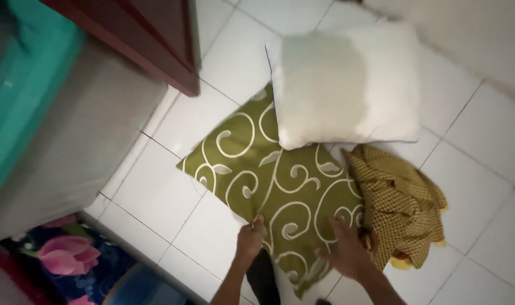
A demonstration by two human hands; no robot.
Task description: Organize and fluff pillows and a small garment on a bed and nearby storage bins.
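Observation:
A green pillow cover with white swirls (269, 175) lies flat on the white tiled floor (472, 147). My left hand (250, 237) pinches its near left edge. My right hand (348, 251) hovers with fingers spread over its near right part, next to a crumpled yellow-brown patterned cloth (401, 206). A plain white pillow (345, 85) rests on the far corner of the green cover.
A mattress with a grey side and teal sheet (54, 124) fills the left. A dark red wooden furniture piece (150, 34) stands at the top left. A flowered fabric in pink and blue (71, 260) lies at the bottom left.

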